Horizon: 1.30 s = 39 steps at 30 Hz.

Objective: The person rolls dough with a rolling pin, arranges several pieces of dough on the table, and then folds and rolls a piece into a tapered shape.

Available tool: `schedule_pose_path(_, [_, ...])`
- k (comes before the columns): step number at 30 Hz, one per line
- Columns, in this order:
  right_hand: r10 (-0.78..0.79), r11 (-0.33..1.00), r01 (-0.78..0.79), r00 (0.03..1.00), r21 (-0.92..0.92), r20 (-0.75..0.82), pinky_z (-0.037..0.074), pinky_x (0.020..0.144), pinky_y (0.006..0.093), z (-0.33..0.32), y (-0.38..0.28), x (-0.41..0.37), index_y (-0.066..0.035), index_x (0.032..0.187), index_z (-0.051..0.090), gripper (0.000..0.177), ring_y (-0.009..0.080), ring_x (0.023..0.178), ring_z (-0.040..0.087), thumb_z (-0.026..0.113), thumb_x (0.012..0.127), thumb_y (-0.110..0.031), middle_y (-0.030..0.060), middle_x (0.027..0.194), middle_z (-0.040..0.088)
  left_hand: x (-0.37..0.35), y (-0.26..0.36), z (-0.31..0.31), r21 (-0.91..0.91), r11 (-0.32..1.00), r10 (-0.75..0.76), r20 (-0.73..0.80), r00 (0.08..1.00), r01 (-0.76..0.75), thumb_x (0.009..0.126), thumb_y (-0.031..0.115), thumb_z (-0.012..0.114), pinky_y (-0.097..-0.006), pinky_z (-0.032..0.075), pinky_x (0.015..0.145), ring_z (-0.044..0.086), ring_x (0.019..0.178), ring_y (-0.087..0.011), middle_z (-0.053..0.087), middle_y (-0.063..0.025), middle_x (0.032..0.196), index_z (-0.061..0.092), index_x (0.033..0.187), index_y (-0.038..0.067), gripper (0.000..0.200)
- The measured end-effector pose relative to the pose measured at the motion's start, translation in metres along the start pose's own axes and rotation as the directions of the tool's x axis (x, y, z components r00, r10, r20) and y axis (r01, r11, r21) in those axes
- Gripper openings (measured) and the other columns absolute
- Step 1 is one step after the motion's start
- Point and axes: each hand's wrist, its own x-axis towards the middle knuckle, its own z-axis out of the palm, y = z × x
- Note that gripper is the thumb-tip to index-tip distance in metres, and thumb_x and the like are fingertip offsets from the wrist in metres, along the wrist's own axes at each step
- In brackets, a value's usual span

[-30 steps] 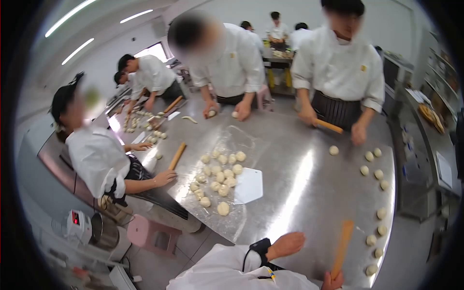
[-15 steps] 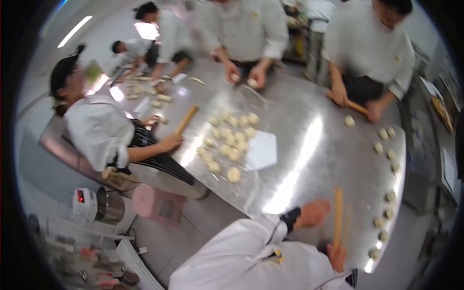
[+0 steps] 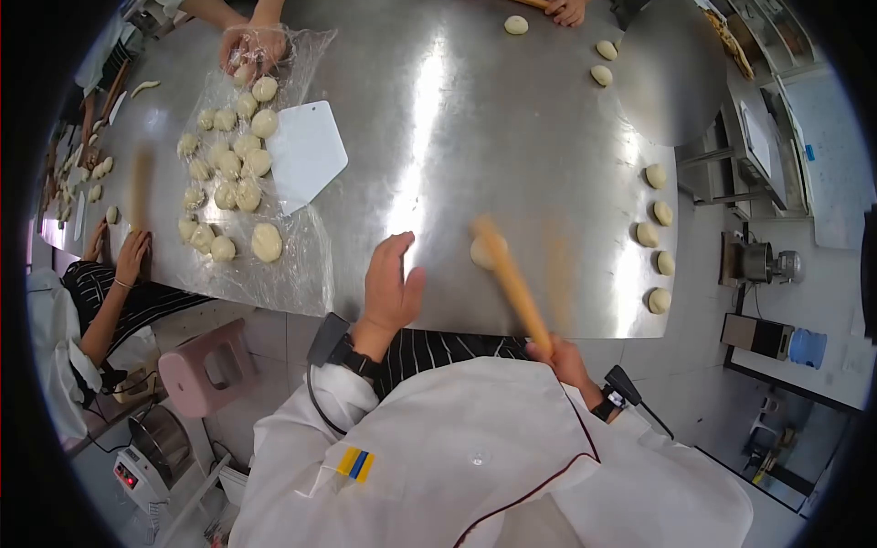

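Note:
My right hand grips the near end of a wooden rolling pin, which is blurred and angled up to the left over a small dough ball on the steel table. My left hand rests flat on the table's near edge, fingers together, holding nothing, just left of that dough ball.
Several dough balls lie on plastic wrap at the left beside a white scraper. More dough balls line the right edge. Another person's hands work at the far side; a seated person is at left, near a pink stool.
The view has tilted down over the table. The rolling pin has swung from lying ahead of me to angled over a dough ball, and my left hand has shifted left along the edge.

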Motion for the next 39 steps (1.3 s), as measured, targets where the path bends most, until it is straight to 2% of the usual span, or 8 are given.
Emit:
schedule_pose_path(4, [-0.149,0.974,0.159,0.986,0.161,-0.068,0.049,0.059,0.0389,0.011,0.031,-0.004,0.001,0.095,0.061,0.035,0.0316,0.063,0.062,0.068,0.091,-0.034,0.0224,0.072,0.061,-0.001,-0.006,-0.001,-0.018,0.998,0.064,-0.035,0.997,-0.064,0.091,0.021,0.059,-0.0447,0.047,0.093,0.058,0.105,-0.0418,0.06,-0.0247,0.114,0.054,0.12,-0.005,0.039])
schedule_pose_path(11, [0.467,0.837,-0.503,0.862,0.215,0.198,0.045,0.059,0.0325,0.02,0.034,-0.007,0.0,0.088,0.058,0.033,0.015,0.066,0.052,0.064,0.095,-0.032,0.0086,0.073,0.058,0.002,-0.002,-0.003,-0.035,0.999,0.042,0.002,0.999,-0.042,0.094,0.023,0.056,-0.0415,0.046,0.093,0.057,0.105,-0.0383,0.058,-0.0236,0.116,0.053,0.122,-0.005,0.039])
schedule_pose_path(14, [-0.168,0.927,0.215,0.97,0.307,-0.173,0.046,0.06,0.0329,0.012,0.028,-0.025,0.001,0.09,0.058,0.036,0.0157,0.066,0.053,0.066,0.093,-0.034,0.0098,0.075,0.058,0.0,-0.005,0.002,-0.006,0.996,0.089,-0.018,0.996,-0.089,0.093,0.02,0.057,-0.0412,0.046,0.094,0.057,0.105,-0.0379,0.058,-0.0229,0.116,0.053,0.122,-0.005,0.038])
schedule_pose_path(16, [0.283,0.954,-0.289,0.955,0.077,0.089,0.048,0.059,0.0345,0.019,0.031,-0.016,0.001,0.092,0.059,0.037,0.018,0.061,0.054,0.066,0.093,-0.036,0.0123,0.067,0.058,0.002,0.002,-0.002,-0.006,1.0,0.02,0.02,1.0,-0.02,0.092,0.015,0.058,-0.041,0.044,0.097,0.056,0.107,-0.0375,0.057,-0.0233,0.119,0.052,0.124,-0.005,0.038])
schedule_pose_path(21, [-0.177,0.942,0.204,0.976,0.265,-0.123,0.043,0.054,0.0344,-0.002,0.03,-0.02,0.001,0.09,0.058,0.035,0.018,0.058,0.049,0.065,0.094,-0.033,0.0098,0.064,0.054,0.004,0.003,0.02,-0.093,0.995,-0.018,0.131,0.991,0.031,0.088,0.014,0.062,-0.0455,0.039,0.106,0.051,0.12,-0.042,0.053,-0.0268,0.127,0.049,0.128,-0.006,0.047])
schedule_pose_path(23, [0.106,0.99,-0.089,0.982,0.114,-0.154,0.041,0.053,0.033,-0.007,0.024,-0.006,0.0,0.089,0.06,0.027,0.0145,0.059,0.047,0.061,0.095,-0.027,0.0068,0.065,0.055,-0.001,0.008,0.06,0.063,0.998,-0.002,0.199,0.98,-0.011,0.085,0.019,0.066,-0.0506,0.034,0.112,0.044,0.13,-0.0444,0.049,-0.0278,0.136,0.048,0.132,-0.007,0.056])
schedule_pose_path(27, [0.11,0.802,0.148,0.916,0.579,-0.387,0.041,0.044,0.0302,-0.013,0.055,0.014,-0.004,0.079,0.057,0.037,0.0118,0.049,0.055,0.057,0.096,-0.037,0.0025,0.059,0.056,0.045,0.027,0.134,0.093,0.829,0.505,0.297,0.81,-0.551,0.077,0.018,0.069,-0.0483,0.041,0.106,0.05,0.122,-0.0372,0.06,-0.0162,0.117,0.062,0.107,0.0,0.036])
schedule_pose_path(39, [0.126,0.858,0.146,0.869,0.492,-0.478,0.032,0.033,0.0261,-0.019,0.092,0.077,-0.008,0.086,0.047,0.03,0.0101,0.037,0.041,0.044,0.103,-0.033,0.0001,0.054,0.045,0.051,-0.02,0.15,-0.013,0.716,0.677,0.26,0.689,-0.698,0.081,0.014,0.061,-0.0494,0.047,0.091,0.057,0.099,-0.0351,0.06,-0.0153,0.098,0.061,0.089,0.002,0.015])
